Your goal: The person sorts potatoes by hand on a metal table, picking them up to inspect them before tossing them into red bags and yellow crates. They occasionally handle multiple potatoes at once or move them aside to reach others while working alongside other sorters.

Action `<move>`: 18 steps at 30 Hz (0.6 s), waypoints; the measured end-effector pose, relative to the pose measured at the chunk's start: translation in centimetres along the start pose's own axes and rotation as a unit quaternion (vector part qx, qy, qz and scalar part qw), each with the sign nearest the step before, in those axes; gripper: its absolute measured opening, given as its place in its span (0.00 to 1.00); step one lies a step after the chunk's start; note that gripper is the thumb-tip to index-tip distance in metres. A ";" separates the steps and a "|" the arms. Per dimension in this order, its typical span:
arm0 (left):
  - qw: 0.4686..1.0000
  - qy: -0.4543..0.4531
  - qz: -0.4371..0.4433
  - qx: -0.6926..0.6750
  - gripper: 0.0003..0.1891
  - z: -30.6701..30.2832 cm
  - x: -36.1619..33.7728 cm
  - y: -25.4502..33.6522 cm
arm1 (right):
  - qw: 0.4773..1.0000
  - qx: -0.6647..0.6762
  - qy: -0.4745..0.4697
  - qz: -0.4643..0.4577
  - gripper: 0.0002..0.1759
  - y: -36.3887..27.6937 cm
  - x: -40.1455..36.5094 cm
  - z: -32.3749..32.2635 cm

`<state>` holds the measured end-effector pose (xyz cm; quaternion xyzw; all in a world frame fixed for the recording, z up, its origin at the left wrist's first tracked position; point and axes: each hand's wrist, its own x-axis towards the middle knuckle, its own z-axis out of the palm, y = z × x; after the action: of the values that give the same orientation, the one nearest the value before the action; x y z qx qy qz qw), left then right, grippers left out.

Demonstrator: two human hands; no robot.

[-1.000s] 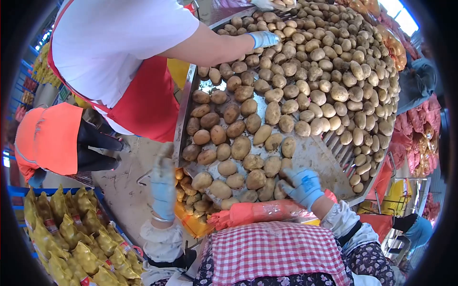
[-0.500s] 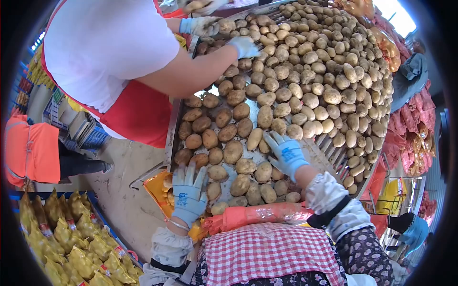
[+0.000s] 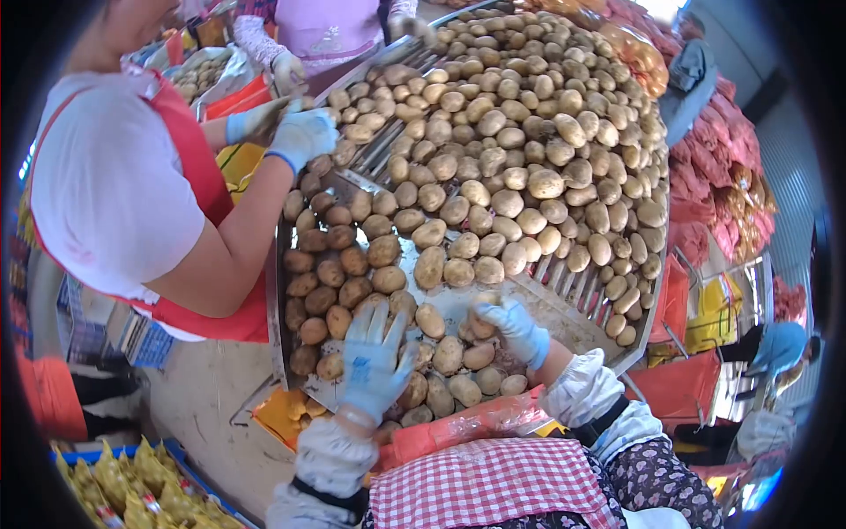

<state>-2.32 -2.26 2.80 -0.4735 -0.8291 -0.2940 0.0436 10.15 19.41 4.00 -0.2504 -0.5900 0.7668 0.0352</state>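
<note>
Compared with half a second ago, the left hand (image 3: 374,363) lies farther right of the left rim of the metal tray (image 3: 276,331), fingers extended and spread over potatoes (image 3: 355,292). The right hand (image 3: 518,333), previously flat, now bends its fingers at a potato (image 3: 481,325); whether they grip it cannot be told. Between the hands, an oval potato (image 3: 430,321) has its long axis running far-left to near-right. Bare metal lies right of the right hand; a red plastic roll (image 3: 467,419) borders the near edge.
</note>
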 end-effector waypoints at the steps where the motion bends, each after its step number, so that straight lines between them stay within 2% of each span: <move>1: 1.000 -0.005 0.010 -0.001 0.24 1.2 0.4 0.2 | 0.998 0.021 0.058 0.017 0.21 0.0 -0.9 -1.0; 2: 0.999 -0.021 0.011 0.033 0.25 2.3 0.7 0.4 | 0.992 0.041 0.114 0.035 0.20 -0.1 -1.7 -2.2; 3: 0.997 -0.034 0.009 0.067 0.25 2.8 1.1 0.5 | 0.987 -0.067 0.144 0.005 0.23 -0.5 -2.4 -3.5; 4: 0.997 -0.031 0.011 0.066 0.25 2.6 0.7 0.5 | 0.987 -0.068 0.146 0.001 0.23 0.6 -2.9 -5.7; 5: 0.996 -0.077 0.042 0.035 0.26 1.8 -0.6 0.6 | 0.959 -0.214 0.184 0.034 0.25 2.9 -3.3 -8.2; 6: 0.989 -0.126 0.073 0.003 0.27 1.0 -1.7 0.6 | 0.907 -0.353 0.219 0.069 0.27 4.3 -3.5 -9.4; 7: 0.989 -0.128 0.077 0.004 0.27 0.3 -2.4 0.3 | 0.911 -0.366 0.150 0.114 0.28 2.7 -4.2 -7.3; 8: 0.974 -0.213 0.072 -0.039 0.26 -0.5 -2.8 -0.2 | 0.910 -0.377 0.080 0.157 0.29 1.1 -4.3 -4.4; 9: 0.950 -0.296 0.065 -0.082 0.25 -1.1 -2.7 -0.5 | 0.887 -0.442 0.055 0.126 0.29 2.6 -4.4 -2.6; 10: 0.949 -0.298 0.068 -0.080 0.25 -1.7 -1.5 -0.7 | 0.858 -0.505 0.029 0.095 0.29 4.1 -4.5 -1.4; 11: 0.946 -0.283 -0.017 -0.159 0.23 -2.3 0.8 -1.0 | 0.859 -0.502 0.031 0.094 0.29 4.5 -3.9 -1.3; 12: 0.930 -0.265 -0.100 -0.235 0.21 -2.6 3.1 -1.3 | 0.911 -0.401 0.047 0.086 0.28 4.8 -3.4 -1.2; 13: 0.981 -0.118 -0.036 -0.146 0.20 -1.4 5.3 -1.9 | 0.950 -0.295 0.063 0.077 0.27 4.9 -3.0 -1.2; 14: 0.997 0.036 0.029 -0.054 0.19 0.4 7.3 -2.6 | 0.951 -0.293 0.065 0.075 0.27 3.7 -2.7 -1.3; 15: 0.997 0.037 0.031 -0.053 0.19 1.2 9.2 -3.0 | 0.966 -0.220 0.114 0.072 0.25 1.2 -2.2 -1.7; 17: 0.993 -0.002 0.007 0.117 0.22 2.9 12.4 -4.0 | 0.977 -0.102 0.181 0.046 0.23 -1.7 -0.7 -3.8; 18: 0.991 -0.025 0.069 0.116 0.24 4.5 12.0 -3.7 | 0.978 -0.063 0.197 0.025 0.22 -2.7 0.0 -5.5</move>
<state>-10.95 7.90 1.65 -0.5285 -0.8239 -0.1801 0.0976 11.85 25.11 5.46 -0.4129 -0.6121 0.6645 0.1153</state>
